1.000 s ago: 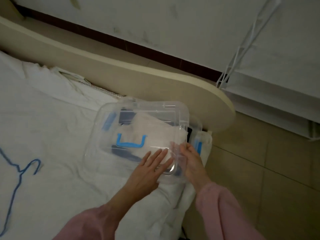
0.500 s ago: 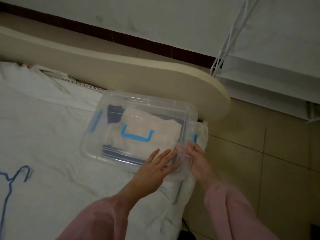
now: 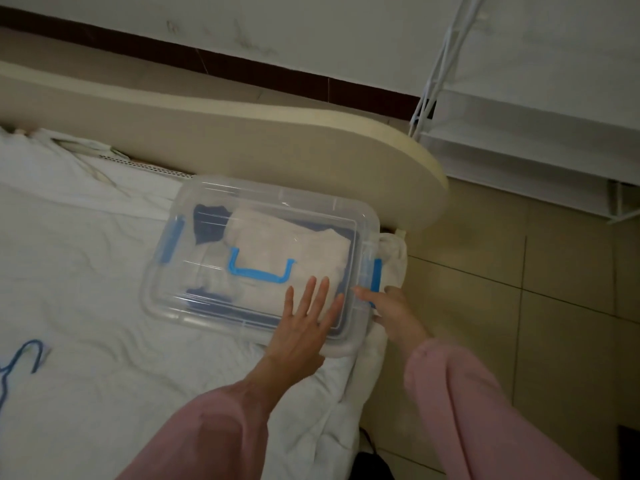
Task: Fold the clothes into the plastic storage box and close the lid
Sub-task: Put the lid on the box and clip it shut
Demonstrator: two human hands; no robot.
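The left hand [image 3: 304, 327] lies flat, fingers straight, on the clear lid [image 3: 242, 194]. The right hand [image 3: 394, 310] pinches the lid's right rim beside a blue latch [image 3: 376, 275]. The plastic storage box [image 3: 166, 308], with folded clothes [image 3: 287, 244] inside, sits on the white bedsheet [image 3: 86, 271] near the beige bed frame [image 3: 277, 147].

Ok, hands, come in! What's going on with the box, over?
Left hand flat on clear plastic lid. Right hand at right blue latch, grip unclear. Lid on clear storage box, folded clothes inside. Nothing in the way.
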